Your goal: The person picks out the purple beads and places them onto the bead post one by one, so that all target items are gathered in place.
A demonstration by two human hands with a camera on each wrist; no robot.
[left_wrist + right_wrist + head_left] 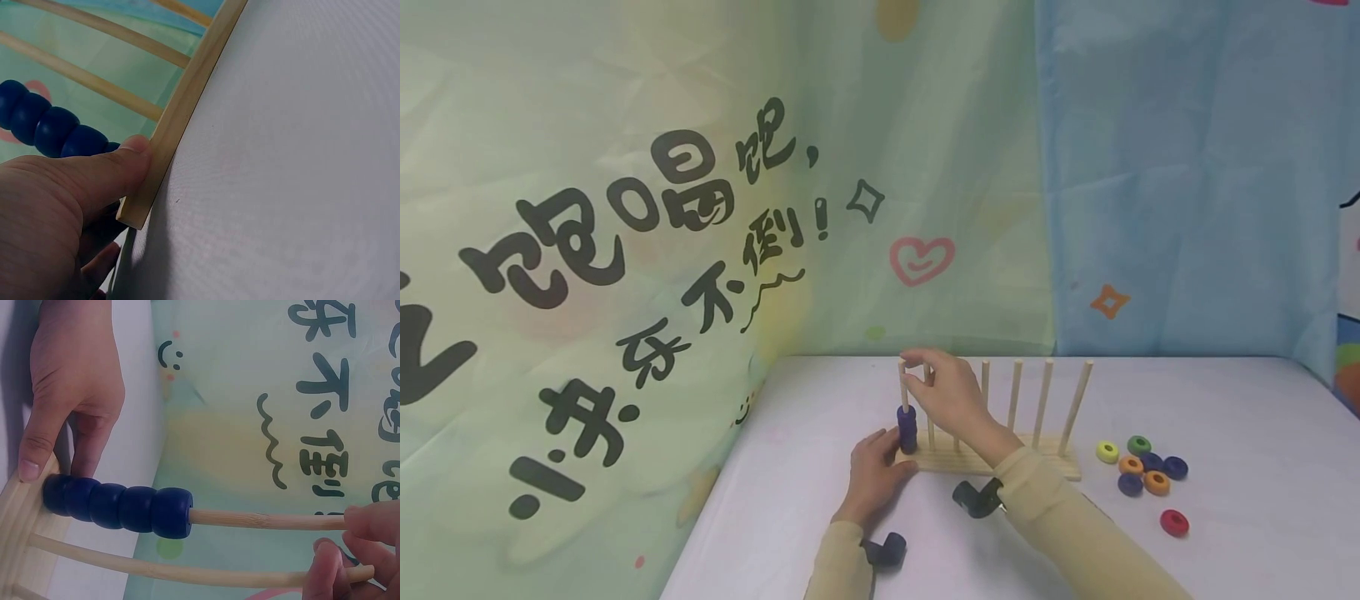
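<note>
The wooden peg rack (1000, 460) stands on the table, several upright pegs rising from its base. Several dark blue rings (119, 503) are stacked on its leftmost peg (269, 519). My left hand (874, 471) grips the left end of the base, thumb on the front edge (164, 134) and fingers around the end. At the top of the ringed peg is my right hand (951, 400), its thumb and index finger loosely bent and apart. One fingertip (369, 522) covers the peg's tip, and no ring shows between the fingers.
Right of the rack lie loose rings: a yellow one (1107, 452), a green one (1138, 445), orange ones (1157, 482), blue ones (1176, 468) and a red one (1174, 522) nearer the front. A printed curtain (925, 167) hangs behind the white table (1247, 467).
</note>
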